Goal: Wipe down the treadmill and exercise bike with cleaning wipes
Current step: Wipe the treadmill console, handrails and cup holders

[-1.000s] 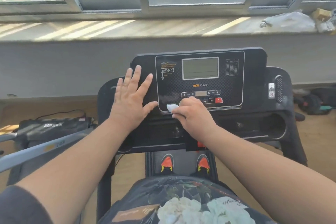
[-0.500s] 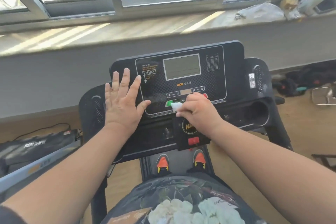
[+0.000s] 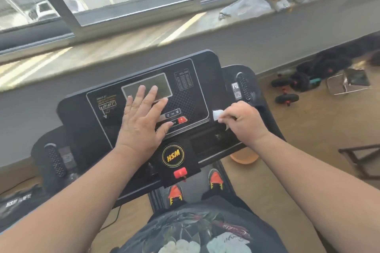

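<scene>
Shoes (image 3: 215, 178): I see orange toes on the belt, below the console.
Left hand (image 3: 141, 121): flat on treadmill console (image 3: 86, 121), fingers spread, tips on display.
Right hand (image 3: 244, 121): fingers pinching white wipe (image 3: 218, 114) against the console's right edge.
Windowsill (image 3: 123, 41): beyond console, sunlit.

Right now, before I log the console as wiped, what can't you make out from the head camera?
- Black treadmill console: dirt or wetness unreadable, motion blur.
- Grey display screen: lower part covered by the flat left hand.
- Small white cleaning wipe: mostly hidden in the right hand grip.
- Exercise bike: not in view.
</scene>
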